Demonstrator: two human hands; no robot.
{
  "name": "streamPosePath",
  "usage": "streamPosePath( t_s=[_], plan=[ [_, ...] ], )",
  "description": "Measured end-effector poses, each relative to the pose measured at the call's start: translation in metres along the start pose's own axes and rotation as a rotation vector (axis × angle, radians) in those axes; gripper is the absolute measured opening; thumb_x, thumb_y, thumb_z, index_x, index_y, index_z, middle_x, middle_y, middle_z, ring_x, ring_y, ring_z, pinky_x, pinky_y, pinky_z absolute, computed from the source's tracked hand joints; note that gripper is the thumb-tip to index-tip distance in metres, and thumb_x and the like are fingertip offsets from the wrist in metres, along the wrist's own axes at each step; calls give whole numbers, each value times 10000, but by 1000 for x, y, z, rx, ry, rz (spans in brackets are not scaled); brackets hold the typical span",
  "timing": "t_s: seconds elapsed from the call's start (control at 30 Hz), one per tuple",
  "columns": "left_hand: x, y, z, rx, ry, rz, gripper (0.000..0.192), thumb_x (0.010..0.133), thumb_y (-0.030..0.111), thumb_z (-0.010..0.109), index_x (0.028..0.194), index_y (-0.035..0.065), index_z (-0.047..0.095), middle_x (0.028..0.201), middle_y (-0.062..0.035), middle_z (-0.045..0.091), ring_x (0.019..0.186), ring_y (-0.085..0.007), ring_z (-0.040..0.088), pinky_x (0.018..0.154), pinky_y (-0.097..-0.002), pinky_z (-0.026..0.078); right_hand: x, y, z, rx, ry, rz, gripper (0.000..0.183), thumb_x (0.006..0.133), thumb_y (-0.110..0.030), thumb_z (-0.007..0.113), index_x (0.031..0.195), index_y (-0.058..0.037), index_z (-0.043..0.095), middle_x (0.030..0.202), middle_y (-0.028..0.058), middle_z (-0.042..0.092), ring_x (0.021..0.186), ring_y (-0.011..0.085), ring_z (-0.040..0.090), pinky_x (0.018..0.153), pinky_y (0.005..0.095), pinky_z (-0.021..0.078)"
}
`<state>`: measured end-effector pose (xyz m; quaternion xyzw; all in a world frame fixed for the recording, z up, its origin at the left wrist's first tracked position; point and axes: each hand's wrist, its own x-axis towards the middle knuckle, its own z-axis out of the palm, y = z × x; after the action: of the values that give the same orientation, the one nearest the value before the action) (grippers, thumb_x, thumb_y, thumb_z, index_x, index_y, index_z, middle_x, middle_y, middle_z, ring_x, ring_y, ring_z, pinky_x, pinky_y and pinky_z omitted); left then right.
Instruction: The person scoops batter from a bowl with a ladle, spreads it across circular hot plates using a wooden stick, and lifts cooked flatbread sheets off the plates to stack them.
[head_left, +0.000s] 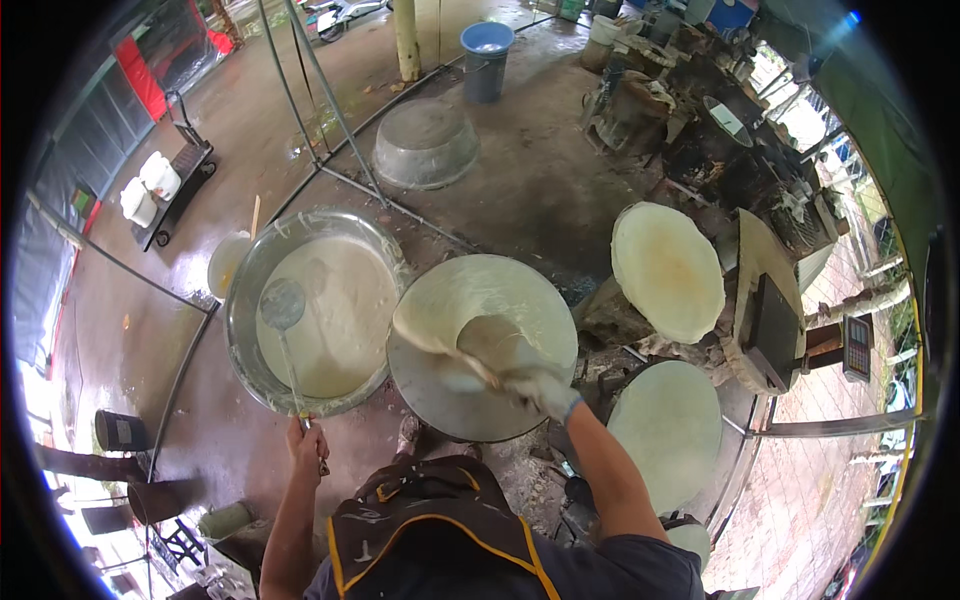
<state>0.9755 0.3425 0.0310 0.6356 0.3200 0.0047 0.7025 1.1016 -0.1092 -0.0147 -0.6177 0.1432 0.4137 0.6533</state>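
My left hand (306, 448) grips the handle of a metal ladle (283, 304), whose bowl rests in pale batter (337, 300) inside a large metal basin (238, 352). At centre, a round griddle (450, 401) carries a thin layer of batter (502, 281) over its far part. My gloved right hand (536, 390) is over the griddle, closed on a spreader (469, 360); motion blur hides its exact shape. To the right, a round flatbread (667, 270) lies on a raised support. Nearer me, another pale round sheet (666, 435) covers a second round surface.
A metal frame (352, 176) runs across the floor beyond the basin. Farther off are an upturned metal tub (426, 142) and a bucket with a blue basin (486, 64). A white bucket (227, 264) stands left of the batter basin; a scale (776, 330) is at right.
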Motion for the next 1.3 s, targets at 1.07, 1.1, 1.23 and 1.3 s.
streamPosePath(
  t_s=[1.07, 1.1, 1.23, 1.3],
  plan=[
    [-55, -23, -47, -74, -112, -107, 274, 848, 43, 509, 1119, 14, 485, 632, -24, 438, 415, -102, 407, 378, -256, 348, -48, 45, 34, 50, 349, -220, 385, 890, -184, 648, 1239, -24, 613, 809, 4, 609, 601, 61, 508, 462, 200, 384],
    [-49, -21, -53, -66, -132, -109, 274, 848, 43, 509, 1119, 14, 485, 632, -24, 438, 415, -102, 407, 378, -256, 348, -47, 54, 42, 43, 331, -226, 384, 896, -201, 642, 1238, -30, 616, 800, -5, 599, 589, 57, 495, 460, 198, 381],
    [-29, -17, -96, -90, -254, -145, 324, 866, 64, 498, 1182, 0, 469, 634, -26, 437, 412, -98, 395, 378, -254, 341, -81, 85, 107, -8, 201, -94, 473, 899, -270, 644, 1305, -39, 566, 816, -31, 579, 631, 45, 501, 489, 198, 393],
    [-14, -10, -120, -79, -292, -158, 343, 871, 70, 493, 1204, -5, 461, 635, -28, 437, 411, -97, 390, 378, -253, 336, -97, 118, 155, 216, 302, -162, 478, 906, -253, 639, 1329, -51, 545, 831, -31, 583, 639, 45, 498, 496, 200, 390]
  ],
)
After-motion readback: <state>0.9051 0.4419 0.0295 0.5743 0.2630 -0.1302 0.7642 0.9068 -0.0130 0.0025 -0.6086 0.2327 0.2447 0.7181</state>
